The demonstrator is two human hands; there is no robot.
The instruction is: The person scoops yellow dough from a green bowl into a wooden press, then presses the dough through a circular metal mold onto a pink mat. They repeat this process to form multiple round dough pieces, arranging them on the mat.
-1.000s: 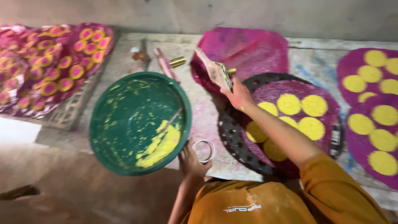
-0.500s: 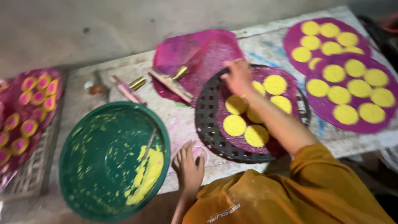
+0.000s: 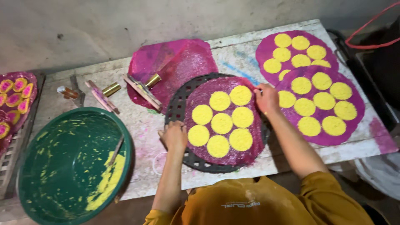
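Bench (image 3: 250, 50): a long, worn whitish top, stained pink and blue, is set against a bare grey wall (image 3: 125, 25). A red cable (image 3: 371, 29) is seen beyond its right end.

Black perforated round tray (image 3: 177, 106): placed at the middle of the bench, near the front edge. A magenta disc (image 3: 246, 154) with seven yellow rounds (image 3: 221, 123) is carried on it.

Two further magenta discs (image 3: 325, 137) with yellow rounds are laid overlapping at the right end of the bench. A plain magenta sheet (image 3: 175, 62) is spread at the back edge, behind the tray.

Wooden sticks (image 3: 143, 92) and small brass-coloured cylinders (image 3: 111, 88) are scattered toward the back left of the bench. No labels or signs are made out.

Green basin (image 3: 54, 166): rested at the left front corner, smeared with yellow paste, with a stick (image 3: 116, 150) leaned inside. Pink-and-yellow pieces on a rack (image 3: 12, 100) are seen beyond the left end.

Left hand (image 3: 174, 135): laid on the tray's left rim, fingers curled together over the edge. Right hand (image 3: 266, 98): set at the tray's right rim, fingers bent and closed on the edge of the magenta disc. Both arms are extended from orange sleeves (image 3: 250, 204).
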